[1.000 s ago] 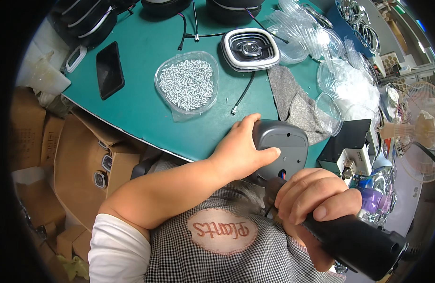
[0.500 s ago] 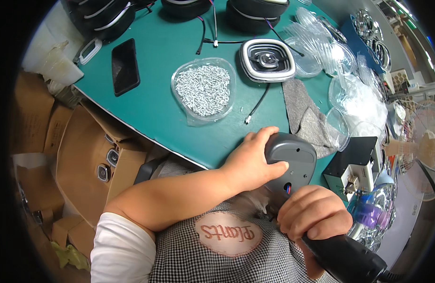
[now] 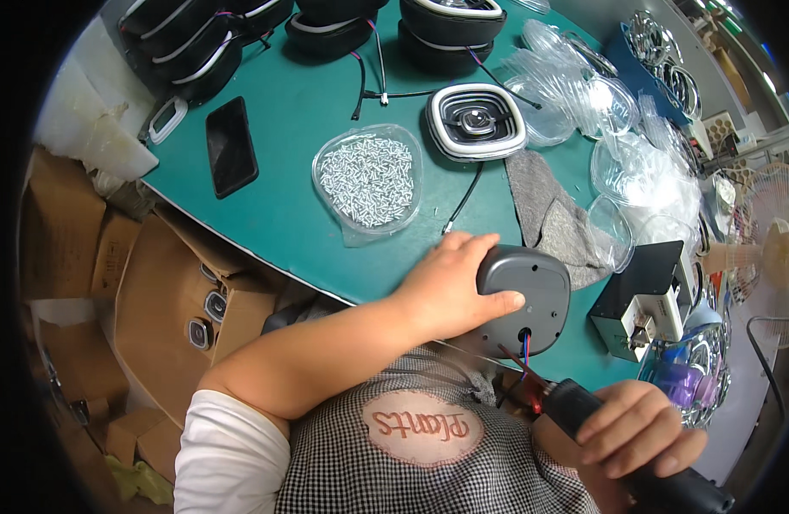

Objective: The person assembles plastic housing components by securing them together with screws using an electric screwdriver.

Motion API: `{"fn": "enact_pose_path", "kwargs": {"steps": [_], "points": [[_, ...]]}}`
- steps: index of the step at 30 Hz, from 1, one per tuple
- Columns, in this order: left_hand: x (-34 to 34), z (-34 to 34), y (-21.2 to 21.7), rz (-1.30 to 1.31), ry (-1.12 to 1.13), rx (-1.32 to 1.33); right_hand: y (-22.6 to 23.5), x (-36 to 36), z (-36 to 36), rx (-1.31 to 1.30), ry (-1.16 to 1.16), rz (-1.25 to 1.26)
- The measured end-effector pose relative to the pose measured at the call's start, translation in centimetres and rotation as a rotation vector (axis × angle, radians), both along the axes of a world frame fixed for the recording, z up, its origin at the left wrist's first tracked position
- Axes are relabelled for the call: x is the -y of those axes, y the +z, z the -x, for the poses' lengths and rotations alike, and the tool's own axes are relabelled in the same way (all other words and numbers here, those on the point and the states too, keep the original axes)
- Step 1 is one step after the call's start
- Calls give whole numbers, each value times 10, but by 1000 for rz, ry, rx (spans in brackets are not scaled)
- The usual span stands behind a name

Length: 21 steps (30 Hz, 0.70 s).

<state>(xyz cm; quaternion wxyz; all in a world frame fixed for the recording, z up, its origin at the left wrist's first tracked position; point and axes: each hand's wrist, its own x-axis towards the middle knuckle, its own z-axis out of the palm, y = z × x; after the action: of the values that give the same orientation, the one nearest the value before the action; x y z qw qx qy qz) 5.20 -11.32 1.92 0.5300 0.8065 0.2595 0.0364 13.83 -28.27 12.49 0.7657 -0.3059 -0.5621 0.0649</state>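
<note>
My left hand [image 3: 450,287] grips a dark grey rounded housing [image 3: 535,283] at the near edge of the green table, thumb on its back face and fingers along its far side. Red and blue wires come out of a hole in that face. My right hand [image 3: 638,428] is wrapped around a black electric screwdriver [image 3: 574,409] with a cord. Its thin bit points up and left, the tip at the housing's near left corner; whether it sits in a screw is too small to tell. A clear plastic tub [image 3: 416,193] full of small silver screws stands beyond my left hand.
A white-rimmed square lamp [image 3: 477,122] lies beyond the housing, beside a grey cloth [image 3: 544,214]. A phone [image 3: 231,147] is at left. Stacked black lamps [image 3: 450,51] and clear plastic covers [image 3: 553,81] fill the back. A black metal box device [image 3: 638,295] stands at right.
My right hand has moved right and down with the screwdriver, baring its bit and the wire hole. My left hand still holds the housing. The whole view has shifted slightly.
</note>
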Motion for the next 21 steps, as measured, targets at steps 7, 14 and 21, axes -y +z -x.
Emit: {"fn": "enact_pose_path", "kwargs": {"steps": [7,14,21], "points": [[-106,30,-2,-1010,241,-122,5,13,-16,-6,-65,-15],[-122,42,-18,-904,169,14,1,17,-20,-52,-123,-12],[-90,47,4,-260,308,338,0,21,-23,-197,-178,-138]]}}
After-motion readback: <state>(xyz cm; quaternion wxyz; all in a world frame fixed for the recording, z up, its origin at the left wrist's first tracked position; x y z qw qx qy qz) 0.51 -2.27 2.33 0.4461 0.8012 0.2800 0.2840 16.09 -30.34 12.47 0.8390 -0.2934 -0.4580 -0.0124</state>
